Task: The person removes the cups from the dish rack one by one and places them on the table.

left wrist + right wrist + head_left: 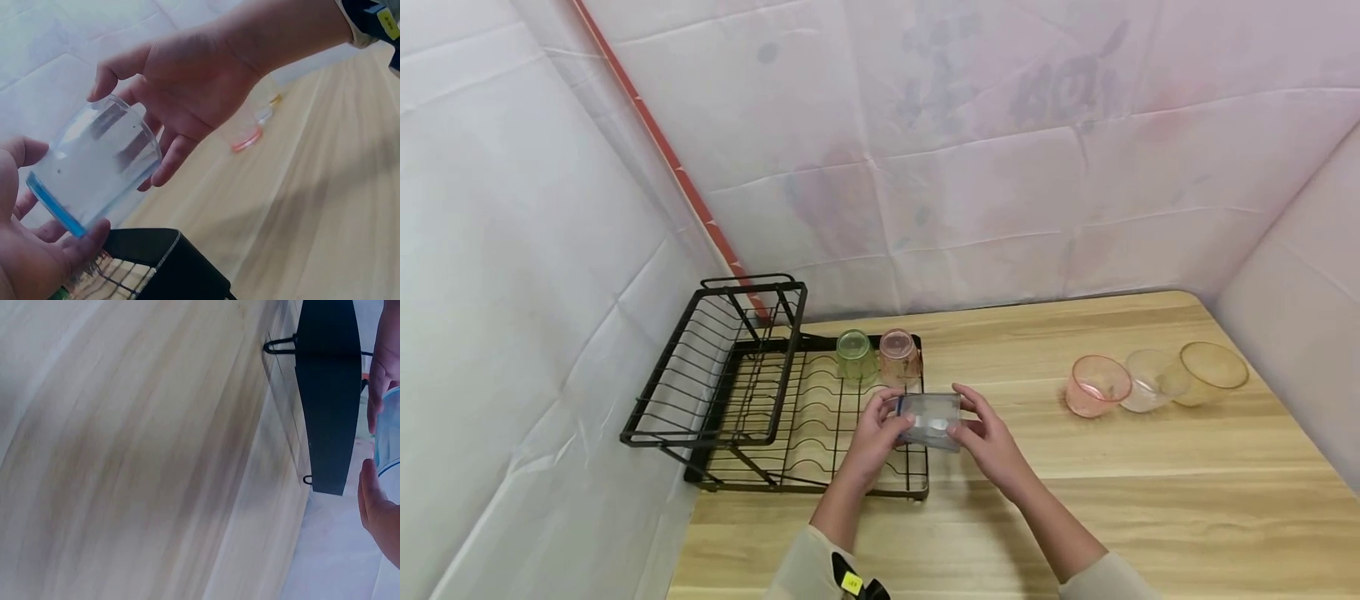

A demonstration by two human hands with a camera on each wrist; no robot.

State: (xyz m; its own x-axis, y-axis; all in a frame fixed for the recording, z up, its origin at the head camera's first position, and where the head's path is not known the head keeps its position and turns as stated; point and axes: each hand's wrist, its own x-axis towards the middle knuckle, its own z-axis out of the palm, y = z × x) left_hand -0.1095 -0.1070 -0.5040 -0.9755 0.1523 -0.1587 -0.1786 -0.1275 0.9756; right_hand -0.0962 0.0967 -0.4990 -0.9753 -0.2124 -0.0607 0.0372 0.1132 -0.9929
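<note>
A clear glass cup (932, 408) with a blue rim lies sideways between both hands, raised over the right end of the black dish rack (922, 492). My left hand (871, 433) grips its blue-rimmed end, thumb on the near side. At the other end, my right hand (991, 442) holds the base between thumb and fingers. In the left wrist view, the blue rim sits by the left hand (31, 250), with the right hand (187, 94) across from it. Only part of the cup (389, 434) shows at the right wrist view's edge.
Upside down in the rack's back right stand a green cup (856, 357) and a pink cup (898, 357). An upper wire tier (786, 375) rises at the rack's left. Farther right on the wooden table are a pink-rimmed cup (1097, 387), a clear cup (1146, 383) and a yellow-rimmed cup (1213, 371).
</note>
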